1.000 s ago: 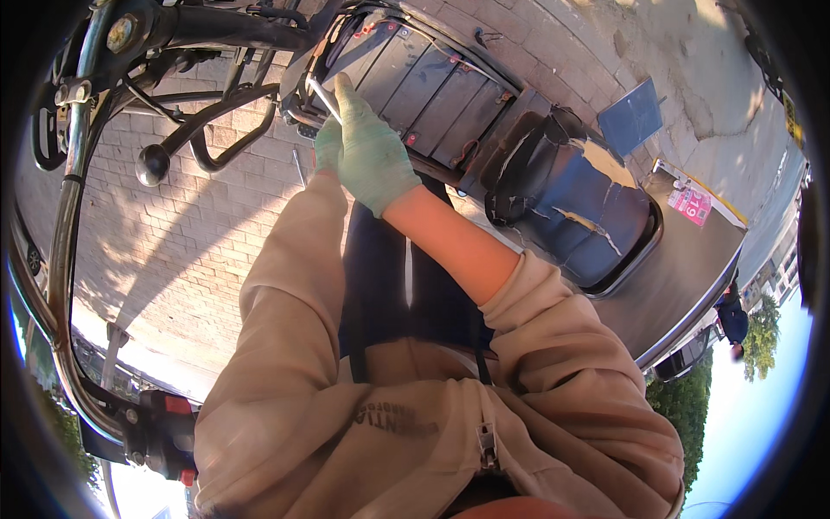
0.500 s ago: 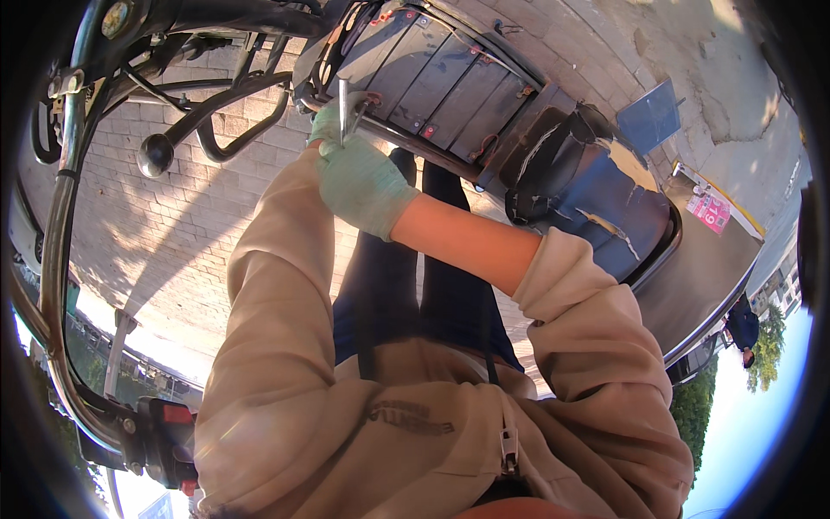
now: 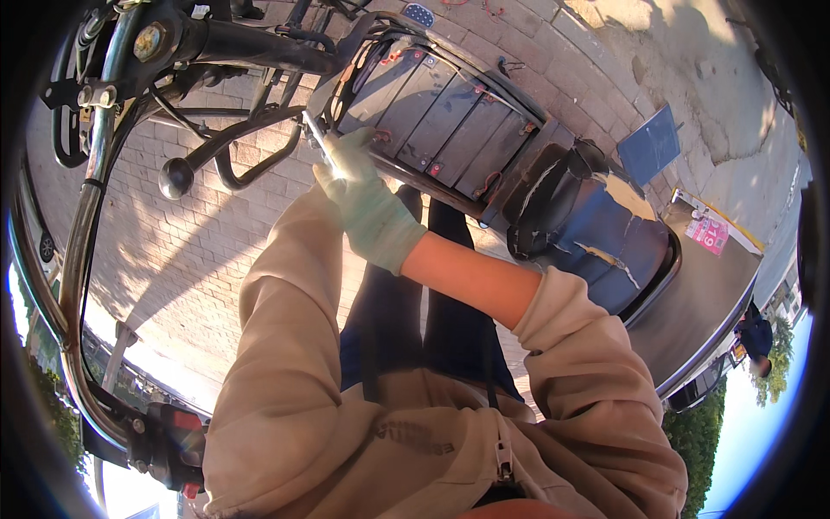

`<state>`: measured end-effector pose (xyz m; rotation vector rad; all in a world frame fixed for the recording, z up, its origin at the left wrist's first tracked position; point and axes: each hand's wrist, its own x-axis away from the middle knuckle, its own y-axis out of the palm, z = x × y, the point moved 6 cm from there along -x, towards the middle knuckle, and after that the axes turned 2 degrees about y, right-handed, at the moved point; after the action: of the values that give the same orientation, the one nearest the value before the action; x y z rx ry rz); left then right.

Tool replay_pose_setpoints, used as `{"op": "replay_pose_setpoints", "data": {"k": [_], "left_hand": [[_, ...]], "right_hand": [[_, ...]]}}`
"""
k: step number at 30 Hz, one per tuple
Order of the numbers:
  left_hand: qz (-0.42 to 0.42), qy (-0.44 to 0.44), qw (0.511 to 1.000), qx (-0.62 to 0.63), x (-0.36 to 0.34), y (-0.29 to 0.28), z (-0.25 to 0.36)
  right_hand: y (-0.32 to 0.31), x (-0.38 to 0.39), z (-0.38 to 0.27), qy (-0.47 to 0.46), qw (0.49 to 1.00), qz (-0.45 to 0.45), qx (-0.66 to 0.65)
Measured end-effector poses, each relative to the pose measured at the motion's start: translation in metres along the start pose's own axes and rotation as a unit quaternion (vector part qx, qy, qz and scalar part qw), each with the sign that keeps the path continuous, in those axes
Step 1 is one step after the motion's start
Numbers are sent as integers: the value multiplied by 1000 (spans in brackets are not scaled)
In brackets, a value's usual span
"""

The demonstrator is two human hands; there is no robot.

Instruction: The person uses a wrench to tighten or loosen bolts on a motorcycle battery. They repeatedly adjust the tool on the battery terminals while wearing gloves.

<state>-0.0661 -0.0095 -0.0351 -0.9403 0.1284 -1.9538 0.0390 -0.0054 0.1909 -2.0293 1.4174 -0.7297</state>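
Observation:
My right hand (image 3: pixel 379 221), in a pale green work glove, is closed around a shiny slim metal tool (image 3: pixel 316 131). The tool's exact kind is lost in glare. It points up and left, toward the black frame beside the slatted deck. Alongside, my left forearm (image 3: pixel 294 246) in a beige sleeve reaches up to the same spot; my left hand is mostly hidden behind the right one, and its fingers cannot be made out. Just beyond both hands lies the dark slatted footboard (image 3: pixel 432 108) of a three-wheeled vehicle.
A torn dark seat (image 3: pixel 596 225) stands to the right of the footboard. On the left are chrome handlebars (image 3: pixel 78 259) and a lever with a round black knob (image 3: pixel 176 178). Brick paving (image 3: pixel 173 259) lies below. A blue panel (image 3: pixel 648 144) and a distant person (image 3: pixel 755 337) show at right.
The tool has swung from nearly upright to leaning left, and my right hand has turned with it. My left glove, partly visible before, is now mostly covered. The whole view has shifted slightly.

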Motion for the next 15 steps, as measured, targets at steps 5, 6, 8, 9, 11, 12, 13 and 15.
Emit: {"op": "replay_pose_setpoints", "data": {"k": [5, 6, 8, 9, 11, 12, 13, 15], "left_hand": [[-133, -57, 985, 94, 0, -3, 33], [-122, -43, 988, 80, 3, -8, 44], [-105, -17, 993, 51, 13, -14, 57], [-103, -15, 994, 38, 13, -14, 58], [-84, -20, 996, 4, 11, -10, 47], [-73, -26, 997, -14, 5, -5, 38], [-60, -35, 997, -32, -2, 1, 27], [-20, -71, 995, -64, -16, 11, 3]], "right_hand": [[-12, -6, 21, 89, 985, 55, -140], [-12, -8, 20, 76, 990, 37, -116], [-2, -8, 17, 24, 995, -82, 50], [4, -8, 18, 12, 981, -151, 121], [0, -14, 15, -38, 978, -141, 150], [-4, -18, 15, -60, 976, -132, 162], [-10, -25, 17, -60, 976, -92, 186], [-20, -32, 27, -43, 980, -73, 181]]}}
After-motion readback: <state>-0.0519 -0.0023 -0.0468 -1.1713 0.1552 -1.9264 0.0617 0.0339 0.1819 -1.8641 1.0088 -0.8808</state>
